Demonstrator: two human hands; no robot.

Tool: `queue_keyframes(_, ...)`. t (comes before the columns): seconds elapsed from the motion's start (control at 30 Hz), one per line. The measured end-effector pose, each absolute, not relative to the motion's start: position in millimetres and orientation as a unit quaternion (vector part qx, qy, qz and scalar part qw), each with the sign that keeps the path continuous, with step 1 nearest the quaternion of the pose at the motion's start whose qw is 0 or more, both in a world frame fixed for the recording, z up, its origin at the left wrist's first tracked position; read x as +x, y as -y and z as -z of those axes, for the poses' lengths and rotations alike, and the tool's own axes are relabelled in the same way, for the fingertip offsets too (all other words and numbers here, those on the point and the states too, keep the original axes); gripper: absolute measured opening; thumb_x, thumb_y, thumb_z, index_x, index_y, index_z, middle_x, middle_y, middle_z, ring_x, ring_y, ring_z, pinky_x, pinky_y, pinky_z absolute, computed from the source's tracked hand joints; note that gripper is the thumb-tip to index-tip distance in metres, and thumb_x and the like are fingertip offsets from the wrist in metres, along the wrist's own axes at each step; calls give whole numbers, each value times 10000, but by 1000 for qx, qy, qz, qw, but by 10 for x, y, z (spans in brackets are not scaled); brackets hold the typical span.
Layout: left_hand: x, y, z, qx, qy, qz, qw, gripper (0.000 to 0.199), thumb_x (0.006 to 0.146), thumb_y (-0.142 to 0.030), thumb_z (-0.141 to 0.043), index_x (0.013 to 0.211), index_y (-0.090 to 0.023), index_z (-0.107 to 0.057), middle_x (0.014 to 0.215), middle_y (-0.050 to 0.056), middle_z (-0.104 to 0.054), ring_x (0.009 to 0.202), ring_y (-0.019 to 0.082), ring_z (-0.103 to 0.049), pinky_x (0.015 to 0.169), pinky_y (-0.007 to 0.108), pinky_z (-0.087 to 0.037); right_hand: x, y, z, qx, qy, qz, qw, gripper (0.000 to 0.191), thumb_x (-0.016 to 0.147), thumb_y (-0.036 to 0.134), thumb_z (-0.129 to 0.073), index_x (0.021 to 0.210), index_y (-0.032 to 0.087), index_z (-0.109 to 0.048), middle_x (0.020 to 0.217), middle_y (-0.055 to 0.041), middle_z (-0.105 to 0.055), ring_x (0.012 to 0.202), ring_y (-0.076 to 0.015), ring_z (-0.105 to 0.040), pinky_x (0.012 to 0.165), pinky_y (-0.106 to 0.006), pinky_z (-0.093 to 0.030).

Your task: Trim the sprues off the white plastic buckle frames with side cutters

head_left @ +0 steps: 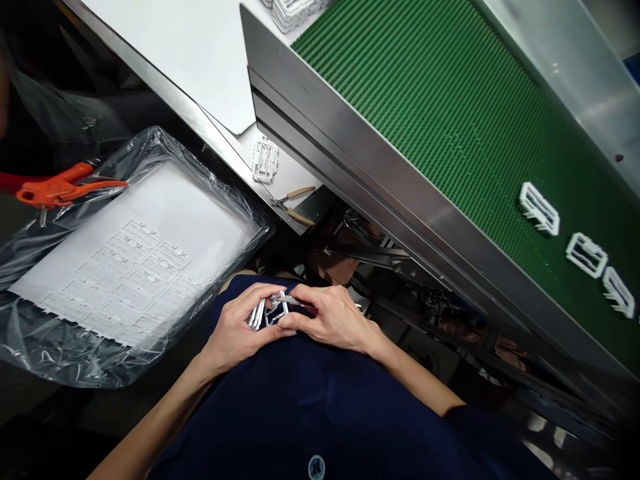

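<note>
The left hand (235, 327) grasps a small bunch of white frames (257, 315) between thumb and fingers, above the lap of the dark blue clothing (300, 380). The right hand (335, 317) pinches a thin blade (295, 301) that crosses the nearest frame, and its fingertips seem to steady that frame too. How hard either hand squeezes, I cannot tell.

The likeliest trouble is a cut: the blade points toward the left fingertips, and both hands are bare. A slip off a slender bar could carry the edge into a finger. Too much pressure could gouge or snap the bar instead. The bunch fans out, so a loosened thumb could let 1 frame slide into the lap or the dark gap beside it.

Left of the lap, rows of parts (135, 273) lie flat on a sheet (200, 193) over clear film (263, 233); a swinging left elbow could disturb them. An orange tool (60, 190) overlaps the film's edge and might snag it. The nippers (300, 203) sit at the table's corner, where a bump could tip them off. On the green belt (430, 133), 3 pieces (587, 255) show whole, near each other; any running of the belt could crowd them together.
</note>
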State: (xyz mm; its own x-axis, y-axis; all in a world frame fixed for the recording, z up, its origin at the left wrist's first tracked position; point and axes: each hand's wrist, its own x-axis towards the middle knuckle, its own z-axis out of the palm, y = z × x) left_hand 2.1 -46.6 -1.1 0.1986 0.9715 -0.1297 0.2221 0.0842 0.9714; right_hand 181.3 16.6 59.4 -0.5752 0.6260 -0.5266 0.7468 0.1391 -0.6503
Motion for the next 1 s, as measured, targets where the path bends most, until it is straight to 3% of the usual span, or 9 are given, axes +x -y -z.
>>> queue_keyframes(0.2,32,468,27,573,-520,-363,519,440,719,-343,-738,1089,-189,-556,959,56,-598,822,178,-574,737,285,-470,1834,-148,-569,442,-767,461,59,408,859,599,-439,920,228,-595,640,38,-531,544,-78,-421,541,-211,-212)
queue_keyframes(0.67,79,539,79,566,-514,-369,529,435,724,-329,-737,1100,-191,-566,1004,80,-620,892,213,-595,778,314,-482,1919,11,-413,433,-847,295,87,506,855,663,-336,856,239,-613,592,19,-514,482,-78,-386,483,-240,-101)
queue_keyframes(0.83,99,511,91,567,-511,-366,533,426,727,-324,-733,1097,-189,-570,1017,80,-621,911,217,-591,804,320,-473,1962,-23,-418,420,-856,286,97,507,867,654,-320,810,231,-594,571,23,-502,469,-74,-377,481,-243,-93)
queue_keyframes(1.0,110,454,70,570,-515,-366,526,426,735,-329,-727,1103,-186,-568,954,61,-607,786,175,-575,722,291,-472,1959,-89,-430,446,-825,337,78,486,850,650,-384,814,205,-574,631,18,-548,523,-79,-433,491,-229,-144)
